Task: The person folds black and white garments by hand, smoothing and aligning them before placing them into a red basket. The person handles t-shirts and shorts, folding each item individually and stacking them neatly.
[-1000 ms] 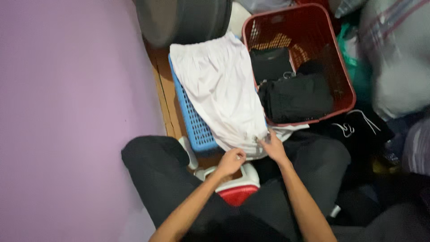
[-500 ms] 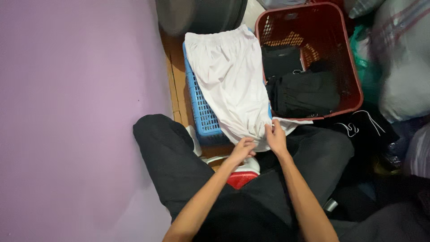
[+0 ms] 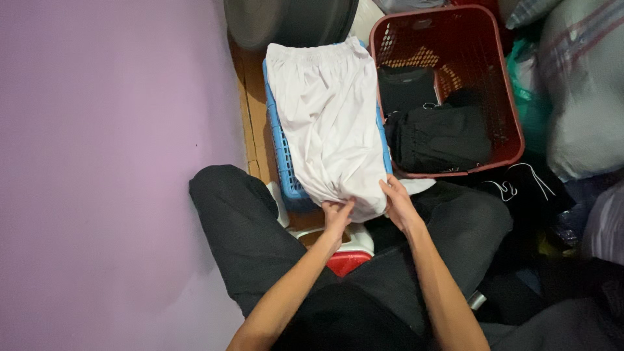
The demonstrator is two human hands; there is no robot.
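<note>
A white garment with an elastic waistband (image 3: 325, 123) lies lengthwise over a blue plastic basket (image 3: 285, 166). My left hand (image 3: 336, 216) grips the garment's near hem from below. My right hand (image 3: 398, 205) pinches the same hem at its right corner. Both hands sit just above my knees, which are clad in black trousers. A red laundry basket (image 3: 510, 110) to the right holds folded black clothes (image 3: 439, 138).
A purple wall (image 3: 104, 162) fills the left side. A dark round tub (image 3: 289, 19) stands beyond the blue basket. A red and white stool (image 3: 348, 257) shows between my legs. Black clothing with white cords (image 3: 520, 185) and bundled fabric (image 3: 582, 91) crowd the right.
Both hands have gathered the garment's near hem and pulled it closer to me; the left hand moved up under the cloth. The loose right corner is now tucked in.
</note>
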